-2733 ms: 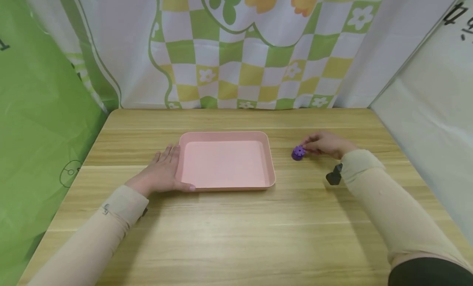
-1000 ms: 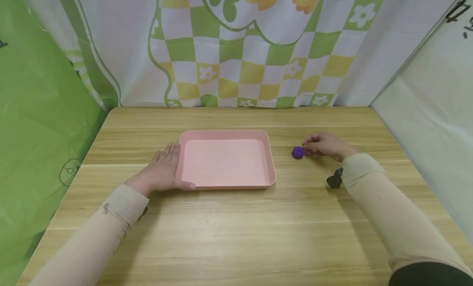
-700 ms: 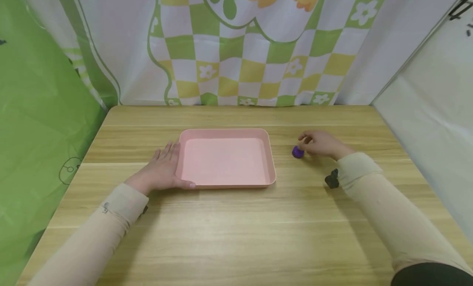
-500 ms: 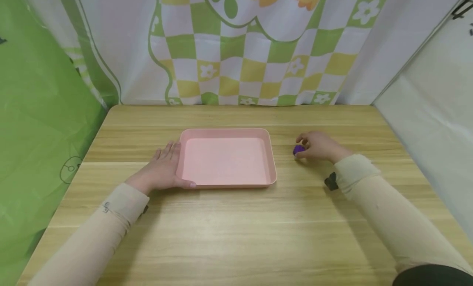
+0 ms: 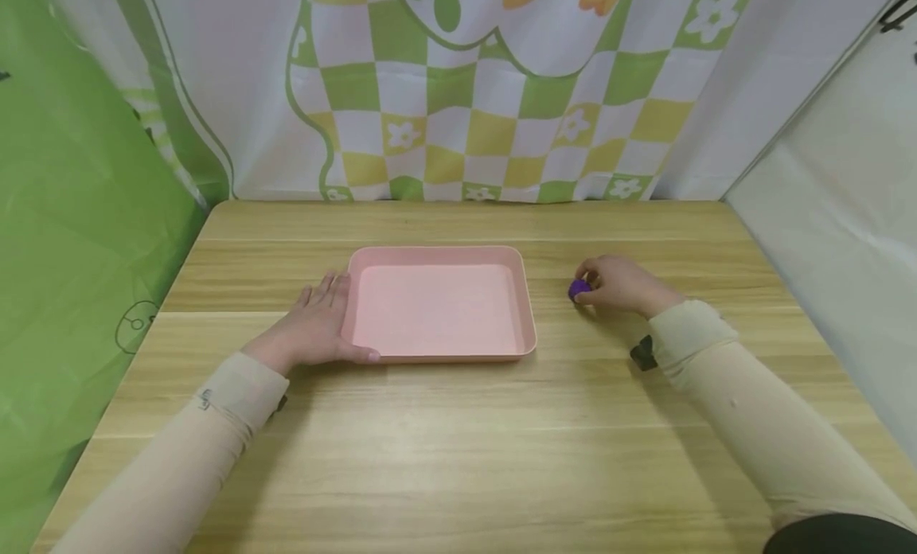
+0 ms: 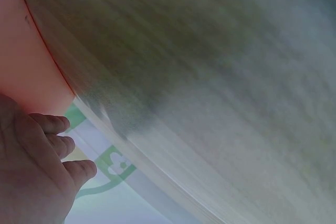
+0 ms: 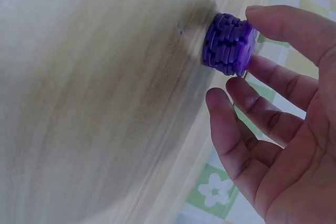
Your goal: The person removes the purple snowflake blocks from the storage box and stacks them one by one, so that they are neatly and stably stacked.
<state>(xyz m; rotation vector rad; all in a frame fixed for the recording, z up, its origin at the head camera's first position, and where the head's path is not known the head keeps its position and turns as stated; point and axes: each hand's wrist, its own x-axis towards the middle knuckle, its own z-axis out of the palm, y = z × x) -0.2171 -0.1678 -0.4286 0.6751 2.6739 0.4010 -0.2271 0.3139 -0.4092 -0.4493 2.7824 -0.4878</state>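
Note:
A small purple stack of toothed discs [image 7: 227, 45] stands on the wooden table to the right of a pink tray [image 5: 528, 299]. My right hand [image 5: 622, 285] pinches the stack's top between thumb and index finger. In the right wrist view, the thumb tip of that same right hand [image 7: 294, 114] meets one edge of the top disc and the index fingertip the opposite edge, while the other fingers curve loosely beside it. Spread along the tray's left side, my left hand [image 5: 313, 323] rests with straight fingers, its thumb lying at the front-left corner.
A wooden table [image 5: 444, 458] spreads under both hands. Behind its far edge hangs a green, yellow and white checked cloth [image 5: 494, 132]. A green sheet [image 5: 79, 220] borders the left side and a white sheet [image 5: 845, 212] the right.
My right hand has moved slightly left, from beside the purple stack to a pinch around its top. The left hand stays on the tray. The head view has tilted slightly.

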